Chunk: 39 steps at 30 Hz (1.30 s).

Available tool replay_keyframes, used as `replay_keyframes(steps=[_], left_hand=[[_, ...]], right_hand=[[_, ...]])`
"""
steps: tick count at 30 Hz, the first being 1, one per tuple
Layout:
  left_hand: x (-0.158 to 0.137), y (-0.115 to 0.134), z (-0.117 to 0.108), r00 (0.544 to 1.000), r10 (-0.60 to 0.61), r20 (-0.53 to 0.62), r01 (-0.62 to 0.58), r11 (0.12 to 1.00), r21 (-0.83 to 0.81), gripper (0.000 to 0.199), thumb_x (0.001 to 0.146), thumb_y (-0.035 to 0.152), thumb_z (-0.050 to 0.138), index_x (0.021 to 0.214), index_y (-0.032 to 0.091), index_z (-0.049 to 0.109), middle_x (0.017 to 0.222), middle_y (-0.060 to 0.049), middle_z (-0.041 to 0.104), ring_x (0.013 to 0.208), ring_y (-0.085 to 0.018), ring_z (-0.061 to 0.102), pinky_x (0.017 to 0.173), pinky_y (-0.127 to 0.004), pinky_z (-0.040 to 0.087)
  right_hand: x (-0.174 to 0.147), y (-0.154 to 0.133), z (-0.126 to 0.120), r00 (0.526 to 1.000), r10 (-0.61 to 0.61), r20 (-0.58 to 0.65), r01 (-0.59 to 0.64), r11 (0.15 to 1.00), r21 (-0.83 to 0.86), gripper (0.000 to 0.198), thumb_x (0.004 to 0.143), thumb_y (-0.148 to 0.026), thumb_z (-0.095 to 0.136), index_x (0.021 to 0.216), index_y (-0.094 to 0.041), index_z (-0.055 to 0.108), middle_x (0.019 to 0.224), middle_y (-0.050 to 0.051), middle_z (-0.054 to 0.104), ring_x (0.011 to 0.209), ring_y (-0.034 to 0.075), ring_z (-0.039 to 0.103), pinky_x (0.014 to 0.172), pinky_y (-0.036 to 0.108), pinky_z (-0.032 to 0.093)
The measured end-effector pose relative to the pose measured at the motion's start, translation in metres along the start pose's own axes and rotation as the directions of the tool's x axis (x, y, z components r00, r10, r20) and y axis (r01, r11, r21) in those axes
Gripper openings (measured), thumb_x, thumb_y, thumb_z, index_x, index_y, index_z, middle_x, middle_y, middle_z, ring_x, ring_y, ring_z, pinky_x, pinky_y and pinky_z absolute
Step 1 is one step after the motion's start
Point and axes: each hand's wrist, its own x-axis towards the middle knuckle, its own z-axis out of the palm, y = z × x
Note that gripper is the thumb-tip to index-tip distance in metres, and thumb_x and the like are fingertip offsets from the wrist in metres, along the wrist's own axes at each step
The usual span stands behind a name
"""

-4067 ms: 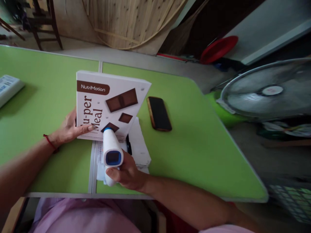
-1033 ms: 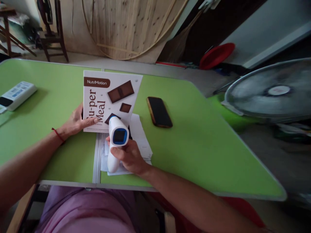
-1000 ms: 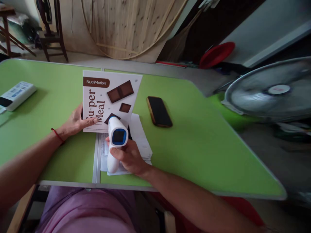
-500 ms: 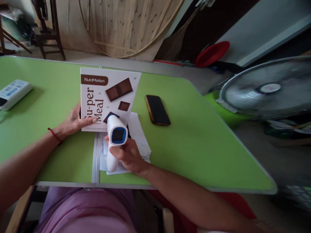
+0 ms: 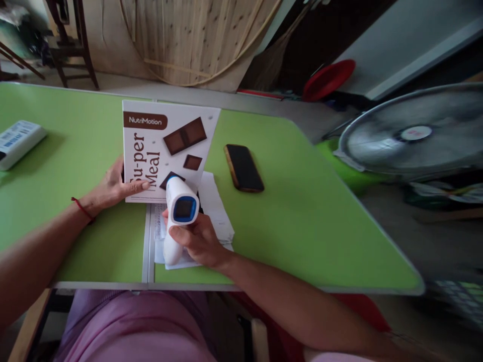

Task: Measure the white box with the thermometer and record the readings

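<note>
My left hand (image 5: 115,186) grips the lower left edge of a white box (image 5: 181,118) marked NutriMotion, thumb across its front and the other fingers hidden behind. Brown chocolate pieces are printed on the box, which is held up facing me. My right hand (image 5: 202,239) is wrapped round the handle of a white infrared thermometer (image 5: 174,198). Its blue-rimmed screen looks dark and faces me, while its front end points at the box's lower part. In this view the thermometer overlaps the box; whether they touch I cannot tell. White papers (image 5: 217,206) lie beneath, partly covered.
A dark phone (image 5: 244,168) in a brownish case lies right of the box on the green table (image 5: 302,226). A white device with a label (image 5: 20,142) sits at the far left. Beyond the right edge stand a fan (image 5: 415,133) and a red basin (image 5: 328,80).
The whole view has shifted slightly. Both hands keep their grips, and the box and thermometer stay in nearly the same place relative to each other.
</note>
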Motion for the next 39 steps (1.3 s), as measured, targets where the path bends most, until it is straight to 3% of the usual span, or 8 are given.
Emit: replay_keyframes(steps=[7, 19, 23, 32, 36, 39], left_hand=[[-0.001, 0.002, 0.000, 1.000, -0.003, -0.013, 0.003, 1.000, 0.021, 0.052, 0.070, 0.043, 0.074, 0.107, 0.014, 0.054, 0.109, -0.013, 0.066, 0.094, -0.028, 0.064, 0.078, -0.040, 0.055], [-0.002, 0.006, 0.001, 1.000, 0.007, 0.003, -0.007, 0.999, 0.037, 0.046, 0.073, 0.041, 0.072, 0.107, 0.014, 0.055, 0.109, -0.013, 0.066, 0.093, -0.027, 0.065, 0.076, -0.039, 0.056], [-0.001, 0.003, -0.005, 1.000, -0.020, -0.003, 0.020, 0.992, 0.121, 0.047, 0.072, 0.040, 0.074, 0.107, 0.016, 0.055, 0.107, -0.012, 0.068, 0.092, -0.028, 0.065, 0.074, -0.039, 0.056], [0.000, 0.003, -0.007, 0.997, -0.049, -0.056, 0.053, 0.997, 0.061, 0.052, 0.071, 0.041, 0.074, 0.111, 0.015, 0.055, 0.108, -0.012, 0.068, 0.094, -0.029, 0.066, 0.077, -0.043, 0.056], [0.002, 0.001, -0.009, 0.993, -0.003, -0.117, 0.011, 0.998, 0.065, 0.054, 0.072, 0.041, 0.073, 0.116, 0.017, 0.053, 0.115, -0.012, 0.065, 0.101, -0.030, 0.063, 0.080, -0.044, 0.055], [0.005, -0.003, -0.015, 0.977, 0.076, -0.200, -0.057, 0.993, 0.101, 0.055, 0.072, 0.041, 0.074, 0.117, 0.017, 0.052, 0.117, -0.012, 0.064, 0.102, -0.029, 0.062, 0.082, -0.044, 0.054]], right_hand=[[0.000, 0.002, -0.001, 1.000, -0.025, -0.005, 0.025, 1.000, 0.010, 0.040, 0.066, -0.057, 0.066, 0.070, -0.020, 0.053, 0.063, -0.003, 0.048, 0.056, 0.010, 0.042, 0.054, 0.027, 0.038], [0.000, -0.001, -0.001, 0.999, -0.035, 0.000, 0.035, 0.999, -0.025, 0.037, 0.068, -0.056, 0.064, 0.070, -0.021, 0.053, 0.062, -0.003, 0.047, 0.056, 0.010, 0.041, 0.053, 0.027, 0.038], [0.001, -0.003, -0.003, 0.999, -0.039, 0.013, 0.040, 0.999, -0.019, 0.034, 0.069, -0.052, 0.065, 0.069, -0.020, 0.053, 0.064, -0.002, 0.048, 0.056, 0.010, 0.042, 0.053, 0.026, 0.040], [0.002, -0.020, -0.017, 0.989, -0.086, -0.124, 0.076, 0.994, -0.082, 0.029, 0.066, -0.048, 0.067, 0.067, -0.022, 0.055, 0.061, -0.001, 0.051, 0.057, 0.012, 0.046, 0.054, 0.028, 0.042], [0.003, -0.033, -0.044, 0.933, -0.181, -0.311, 0.072, 0.940, -0.333, 0.030, 0.069, -0.051, 0.062, 0.066, -0.022, 0.057, 0.059, 0.000, 0.054, 0.056, 0.014, 0.049, 0.053, 0.028, 0.041], [0.010, -0.040, -0.067, 0.915, -0.184, -0.358, -0.100, 0.757, -0.645, 0.033, 0.070, -0.052, 0.061, 0.074, -0.019, 0.062, 0.063, 0.002, 0.060, 0.058, 0.016, 0.054, 0.055, 0.029, 0.041]])
